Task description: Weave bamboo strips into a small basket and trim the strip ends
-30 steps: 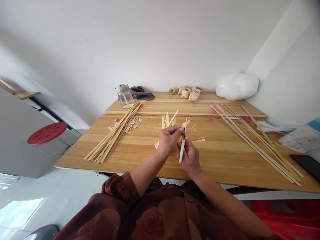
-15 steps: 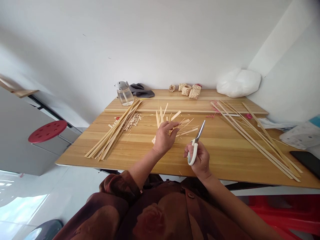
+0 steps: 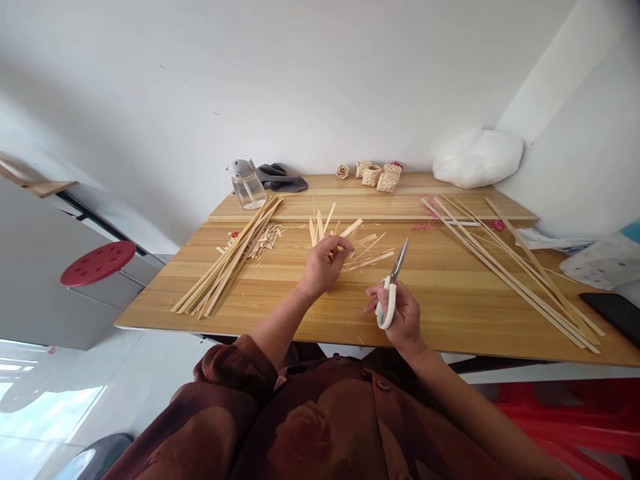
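Observation:
My right hand (image 3: 404, 317) grips white-handled scissors (image 3: 388, 300), their closed metal blades pointing up and away from me. Left of them, my left hand (image 3: 323, 267) is over a fan of short, pale flat strips (image 3: 360, 228). Its thumb and fingertips are pinched together beside the strips. Whatever lies between those fingertips is too small to make out, and the palm hides the near ends of the strips.
Long strips lie bundled on the left (image 3: 227, 260) and spread on the right (image 3: 520, 267). Beside the left bundle is a heap of offcuts (image 3: 265, 241). Small woven baskets (image 3: 389, 177), a water bottle (image 3: 249, 187) and a white bag (image 3: 477, 159) stand at the back.
My left hand has shifted slightly left and its fingertips have drawn closer together. My right hand still holds the scissors in nearly the same place.

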The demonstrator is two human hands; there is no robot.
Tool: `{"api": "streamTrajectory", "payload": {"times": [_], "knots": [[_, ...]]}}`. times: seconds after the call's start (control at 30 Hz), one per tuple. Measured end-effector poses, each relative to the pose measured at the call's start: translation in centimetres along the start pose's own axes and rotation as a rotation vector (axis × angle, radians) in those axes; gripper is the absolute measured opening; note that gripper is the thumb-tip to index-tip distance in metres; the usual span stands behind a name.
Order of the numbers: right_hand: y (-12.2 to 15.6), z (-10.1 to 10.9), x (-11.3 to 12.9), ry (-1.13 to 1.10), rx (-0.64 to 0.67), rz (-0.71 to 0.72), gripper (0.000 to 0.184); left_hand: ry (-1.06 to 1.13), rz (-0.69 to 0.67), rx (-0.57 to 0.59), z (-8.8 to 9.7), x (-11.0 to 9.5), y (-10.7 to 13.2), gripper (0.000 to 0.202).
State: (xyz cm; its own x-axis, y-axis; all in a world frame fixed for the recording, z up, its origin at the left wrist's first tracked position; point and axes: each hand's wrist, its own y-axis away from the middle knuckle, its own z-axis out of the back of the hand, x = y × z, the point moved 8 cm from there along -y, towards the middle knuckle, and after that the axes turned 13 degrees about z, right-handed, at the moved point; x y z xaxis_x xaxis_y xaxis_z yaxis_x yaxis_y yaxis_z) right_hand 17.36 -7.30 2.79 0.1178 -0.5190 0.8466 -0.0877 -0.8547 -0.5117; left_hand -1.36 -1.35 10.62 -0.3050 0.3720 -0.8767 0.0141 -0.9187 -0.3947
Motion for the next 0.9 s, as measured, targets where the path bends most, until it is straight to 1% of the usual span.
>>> {"api": "streamTrajectory", "payload": {"times": [0.07,0.13,0.27,0.37,0.43,0.53,0.6,0.67,0.73,0.8,0.83,0.9], "knots": [[-0.3,0.2,0.2,-0.002,-0.040,0.003,0.032,0.106,0.052,0.061,0.0,0.1,-0.2,0.005],[-0.8,0.6,0.5,0.005,-0.091,0.019,0.035,0.232,0.112,0.109,0.1,0.2,-0.4,0.013],[-1.6,1.3,1.6,0.036,-0.163,0.122,0.032,0.466,0.204,0.133,0.7,0.4,-0.6,0.026],[-2.0,1.4,2.7,0.033,-0.189,0.194,0.029,0.544,0.250,0.145,1.0,0.6,-0.7,0.027],[-2.4,1.2,3.3,0.013,-0.193,0.205,0.028,0.544,0.243,0.144,1.1,0.6,-0.7,0.025],[-3.1,0.6,3.8,-0.003,-0.160,0.177,0.028,0.448,0.189,0.095,1.3,0.9,-0.6,0.021],[-3.4,0.2,4.0,0.005,-0.148,0.154,0.030,0.293,0.126,0.030,1.5,0.9,-0.3,0.020],[-3.6,0.0,4.1,0.006,-0.153,0.135,0.032,0.112,0.037,-0.062,1.7,0.5,0.2,0.026],[-3.7,-0.1,4.2,0.003,-0.161,0.121,0.034,-0.037,-0.047,-0.167,2.0,-0.3,0.8,0.030],[-3.7,-0.2,4.2,0.009,-0.159,0.113,0.035,-0.115,-0.122,-0.236,2.1,-1.5,1.4,0.026],[-3.8,-0.3,4.3,0.014,-0.154,0.110,0.035,-0.128,-0.157,-0.244,2.0,-2.2,1.6,0.023],[-3.9,-0.5,4.3,0.021,-0.130,0.101,0.035,-0.148,-0.193,-0.206,1.6,-3.4,1.6,0.023]]}}
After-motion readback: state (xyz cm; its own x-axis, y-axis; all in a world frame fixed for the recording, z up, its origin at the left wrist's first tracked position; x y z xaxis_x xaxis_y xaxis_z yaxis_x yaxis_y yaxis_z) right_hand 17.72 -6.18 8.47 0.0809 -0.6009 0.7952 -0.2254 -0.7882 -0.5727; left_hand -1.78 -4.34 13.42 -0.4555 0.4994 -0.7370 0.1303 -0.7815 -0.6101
